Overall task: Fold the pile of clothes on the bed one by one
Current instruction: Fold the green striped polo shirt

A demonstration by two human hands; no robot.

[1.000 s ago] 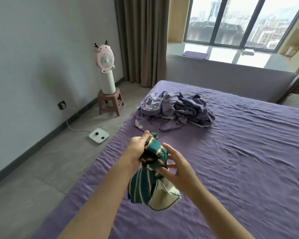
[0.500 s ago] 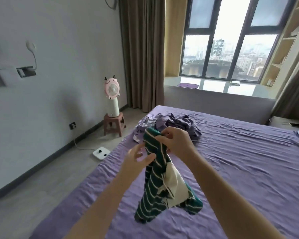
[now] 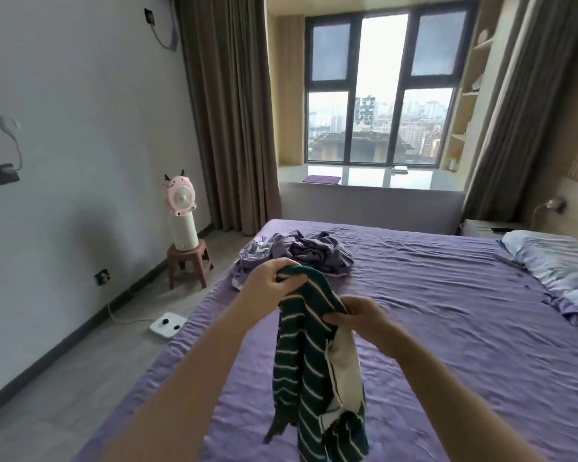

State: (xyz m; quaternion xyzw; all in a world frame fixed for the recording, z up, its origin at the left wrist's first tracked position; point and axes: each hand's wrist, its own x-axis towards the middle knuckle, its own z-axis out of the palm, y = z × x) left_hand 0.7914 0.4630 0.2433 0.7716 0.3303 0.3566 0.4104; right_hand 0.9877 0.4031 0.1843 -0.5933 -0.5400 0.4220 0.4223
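Both hands up: left hand (image 3: 270, 281) and right hand (image 3: 361, 316) fingers pinching the green striped garment (image 3: 309, 361), which dangles below them over the purple bed (image 3: 447, 328).

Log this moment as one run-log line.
stage: unfolding | left hand: grips striped garment top | right hand: pinches its edge | garment: hanging above bed | pile: untouched

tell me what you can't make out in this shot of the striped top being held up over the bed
All in the head view:
- Striped top: hangs bunched, so its shape, sleeves and front are hidden in its own folds; the hem runs off the bottom edge.
- Left hand: its fingers curl into the cloth, tips hidden.
- Purple pile: crumpled; the number of garments cannot be counted, and the left hand covers its near edge.
- Pillow: cut off by the right edge.
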